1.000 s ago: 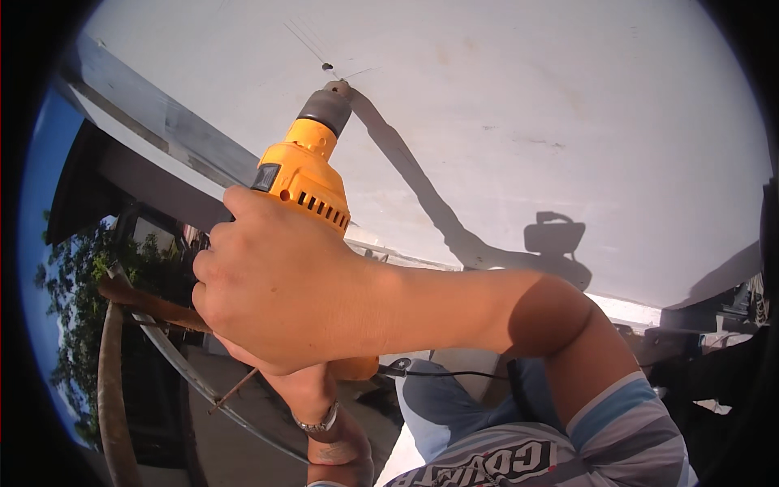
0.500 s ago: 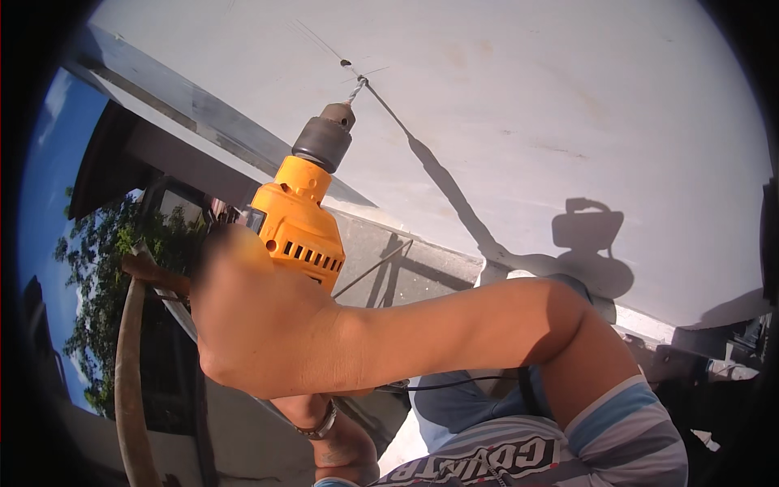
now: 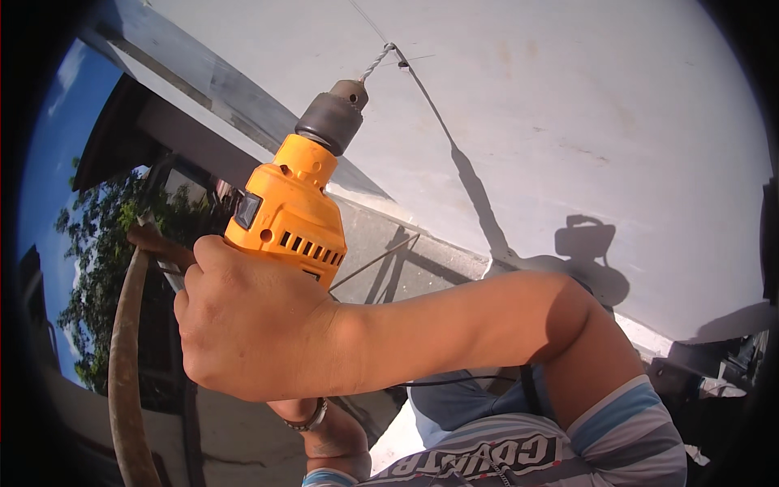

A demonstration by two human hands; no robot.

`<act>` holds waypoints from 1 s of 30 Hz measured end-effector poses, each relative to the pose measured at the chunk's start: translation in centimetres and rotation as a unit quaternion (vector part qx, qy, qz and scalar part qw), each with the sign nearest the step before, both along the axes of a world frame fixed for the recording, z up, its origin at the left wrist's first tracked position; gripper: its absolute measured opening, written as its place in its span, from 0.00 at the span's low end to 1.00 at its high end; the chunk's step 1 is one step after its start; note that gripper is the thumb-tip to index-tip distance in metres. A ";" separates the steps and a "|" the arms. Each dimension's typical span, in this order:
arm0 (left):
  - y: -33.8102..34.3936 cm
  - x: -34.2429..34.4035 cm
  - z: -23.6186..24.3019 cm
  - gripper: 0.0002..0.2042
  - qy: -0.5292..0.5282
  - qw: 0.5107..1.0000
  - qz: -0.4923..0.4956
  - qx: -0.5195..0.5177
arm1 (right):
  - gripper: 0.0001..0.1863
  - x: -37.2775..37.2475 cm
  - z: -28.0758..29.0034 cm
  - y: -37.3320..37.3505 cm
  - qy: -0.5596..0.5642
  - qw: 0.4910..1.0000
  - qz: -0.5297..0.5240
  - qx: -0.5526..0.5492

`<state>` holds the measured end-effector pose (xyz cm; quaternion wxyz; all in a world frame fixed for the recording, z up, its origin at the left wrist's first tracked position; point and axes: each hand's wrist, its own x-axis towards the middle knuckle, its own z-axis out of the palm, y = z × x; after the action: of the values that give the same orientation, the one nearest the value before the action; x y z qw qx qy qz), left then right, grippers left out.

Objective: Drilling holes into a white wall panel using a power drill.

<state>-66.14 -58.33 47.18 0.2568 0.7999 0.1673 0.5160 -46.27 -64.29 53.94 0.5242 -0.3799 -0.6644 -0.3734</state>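
My right hand (image 3: 256, 321) is closed around the grip of a yellow power drill (image 3: 300, 207) with a black chuck (image 3: 333, 120). Out of the chuck a spiral drill bit (image 3: 376, 63) points up and to the right. Its tip meets the pale grey wall (image 3: 519, 105), on or very near it, at a thin drawn line. Just below right of the tip is a small dark hole (image 3: 403, 64) beside a crossing line. My left hand (image 3: 292, 408), with a watch (image 3: 312, 415) on its wrist, is below the right one; its fingers are hidden behind the right hand.
A curved wooden pole (image 3: 126, 365) stands at the left, near a tree (image 3: 93, 215) and a dark roof edge (image 3: 122, 122). A black cord (image 3: 454, 378) runs below my right forearm. Dark objects (image 3: 690, 369) lie at the lower right. Shadows of drill and arm cross the wall.
The bit tip has moved from the lower marked spot to the upper one along the drawn line, leaving a dark hole visible below. Both hands shifted slightly with the drill.
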 end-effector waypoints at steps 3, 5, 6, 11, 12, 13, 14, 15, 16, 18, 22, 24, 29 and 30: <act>1.1 -0.7 0.3 0.27 0.001 1.000 -0.007 0.003 | 0.08 -0.4 0.3 0.1 0.005 1.000 0.002 -0.012; 2.8 -1.6 0.9 0.27 -0.001 1.000 -0.008 0.012 | 0.07 -0.4 0.6 0.0 0.004 1.000 0.019 -0.025; 4.6 -2.6 1.3 0.26 -0.081 0.994 0.032 -0.063 | 0.07 -0.2 1.0 -0.3 0.005 1.000 0.021 -0.021; 1.9 4.7 0.9 0.24 -0.040 0.996 -0.083 0.020 | 0.06 1.6 0.5 1.7 0.013 0.999 -0.009 -0.038; 2.9 4.2 1.6 0.22 -0.008 0.999 -0.043 0.027 | 0.06 2.0 1.0 1.4 0.015 0.999 -0.003 -0.031; 3.3 3.9 2.2 0.21 0.024 0.999 -0.003 0.033 | 0.06 2.6 1.4 1.0 0.025 0.998 0.011 -0.054; 3.2 4.3 2.0 0.21 0.025 0.999 -0.005 0.033 | 0.06 3.0 1.3 1.0 0.034 0.996 0.019 -0.082; 2.8 4.8 1.5 0.31 0.022 0.999 -0.024 0.020 | 0.06 3.0 1.1 1.0 0.035 0.996 0.017 -0.083; 2.6 5.2 1.1 0.42 0.019 0.999 -0.042 0.006 | 0.05 3.1 1.0 1.1 0.030 0.996 -0.001 -0.089; 2.7 5.9 1.0 0.43 0.014 0.997 -0.062 -0.047 | 0.05 3.5 0.6 1.2 0.027 0.995 -0.020 -0.095; 4.5 5.6 0.6 0.42 -0.013 0.995 -0.081 -0.063 | 0.06 4.2 0.4 1.3 0.060 0.997 -0.001 -0.055; 3.9 6.2 0.7 0.42 -0.009 0.994 -0.082 -0.065 | 0.07 4.3 0.3 1.3 0.061 0.997 0.002 -0.049; 3.6 7.0 1.1 0.23 -0.030 0.995 -0.090 -0.041 | 0.05 4.8 0.6 1.3 0.063 0.995 0.004 -0.080; 4.0 6.9 1.1 0.22 -0.025 0.995 -0.093 -0.033 | 0.05 4.8 0.6 1.2 0.064 0.995 0.004 -0.081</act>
<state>-59.28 -54.37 48.23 0.3342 0.7896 0.1027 0.5043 -41.48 -63.06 54.56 0.5348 -0.4409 -0.6593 -0.2914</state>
